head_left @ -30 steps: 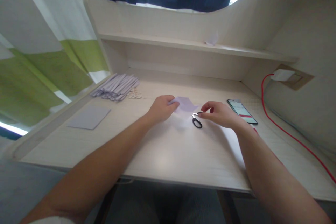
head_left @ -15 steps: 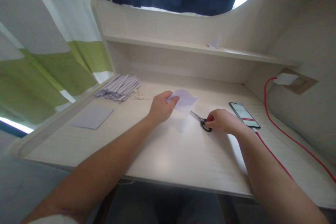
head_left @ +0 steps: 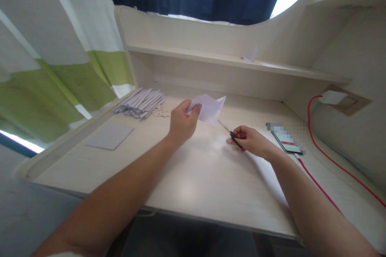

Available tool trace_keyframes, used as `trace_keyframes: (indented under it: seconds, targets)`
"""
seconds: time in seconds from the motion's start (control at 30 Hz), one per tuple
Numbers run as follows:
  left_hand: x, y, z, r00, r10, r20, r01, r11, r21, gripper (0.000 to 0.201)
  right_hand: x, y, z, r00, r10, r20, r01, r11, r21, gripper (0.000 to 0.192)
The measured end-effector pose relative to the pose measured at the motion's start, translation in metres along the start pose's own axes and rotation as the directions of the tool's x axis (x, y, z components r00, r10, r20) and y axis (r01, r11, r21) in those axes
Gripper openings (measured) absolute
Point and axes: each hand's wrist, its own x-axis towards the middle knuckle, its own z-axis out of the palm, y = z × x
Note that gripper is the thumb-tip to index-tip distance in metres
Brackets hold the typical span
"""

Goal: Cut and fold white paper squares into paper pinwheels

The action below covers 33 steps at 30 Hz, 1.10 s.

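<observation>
A creased sheet of white paper (head_left: 208, 108) is pinched between the thumb and fingers of my left hand (head_left: 184, 119), held above the desk. My right hand (head_left: 250, 139) grips black-handled scissors (head_left: 237, 140) by their loops. The thin blades point up and left, with their tips close to the paper's lower right edge; whether they touch it I cannot tell. Over on the left lies a bundle of rolled paper sticks (head_left: 143, 102), with small pale pieces (head_left: 161, 111) beside it. In front of the bundle rests a flat stack of paper (head_left: 110, 135).
A phone (head_left: 285, 139) lies right of my right hand, plugged into a red cable (head_left: 319, 182) that runs to a white charger (head_left: 333, 97) on the wall. A raised shelf (head_left: 193, 55) with a paper scrap (head_left: 251, 54) spans the desk's back. Curtains hang at left.
My right hand has lifted the scissors off the desk and turned them, with fingers now at the loops. The paper in my left hand has tilted slightly. The view has shifted a little.
</observation>
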Motion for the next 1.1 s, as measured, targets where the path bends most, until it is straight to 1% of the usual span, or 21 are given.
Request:
trace_keyframes:
  seconds: [0.03,0.1,0.17,0.23,0.3,0.37,0.5,0.67,0.87,1.03,1.1]
  targets:
    - [0.0,0.002,-0.001,1.0,-0.005,-0.005,0.005,1.0,-0.017,0.031,-0.003,-0.005,0.0,1.0,-0.018,0.024,0.015,0.995,0.102,0.04]
    - [-0.001,0.006,-0.003,1.0,-0.017,-0.01,0.016,1.0,-0.027,0.03,-0.011,-0.017,0.003,0.979,-0.136,0.151,0.1,0.968,0.228,0.045]
    - [-0.002,0.01,-0.005,0.999,-0.018,-0.027,0.018,1.0,-0.003,0.03,-0.02,-0.027,0.008,0.94,-0.257,0.222,0.182,0.933,0.312,0.05]
    - [-0.003,0.013,-0.006,0.999,-0.005,-0.047,0.007,0.999,0.034,0.03,-0.025,-0.035,0.016,0.901,-0.334,0.277,0.197,0.884,0.424,0.063]
    - [-0.004,0.017,-0.007,0.996,0.015,-0.082,-0.01,0.998,0.057,0.029,-0.027,-0.039,0.024,0.902,-0.338,0.27,0.192,0.872,0.45,0.067]
    - [-0.005,0.02,-0.009,0.994,0.029,-0.108,-0.024,0.999,0.049,0.028,-0.027,-0.041,0.03,0.917,-0.324,0.234,0.201,0.88,0.431,0.063]
    - [-0.008,0.024,-0.01,0.993,0.056,-0.105,-0.056,0.998,0.002,0.028,-0.024,-0.041,0.035,0.934,-0.323,0.154,0.238,0.882,0.406,0.054]
    - [-0.01,0.028,-0.01,0.99,0.094,-0.109,-0.097,0.995,-0.021,0.026,-0.025,-0.04,0.036,0.948,-0.308,0.078,0.253,0.881,0.399,0.049]
    - [-0.012,0.031,-0.012,0.98,0.163,-0.118,-0.161,0.987,0.027,0.024,-0.026,-0.04,0.034,0.948,-0.306,0.086,0.247,0.879,0.409,0.048]
    - [-0.013,0.027,-0.011,0.957,0.248,-0.148,-0.232,0.966,0.113,0.022,-0.026,-0.035,0.033,0.937,-0.339,0.088,0.274,0.864,0.422,0.045]
    - [-0.014,0.026,-0.01,0.954,0.258,-0.156,-0.239,0.962,0.129,0.023,-0.026,-0.034,0.033,0.938,-0.337,0.087,0.27,0.863,0.428,0.045]
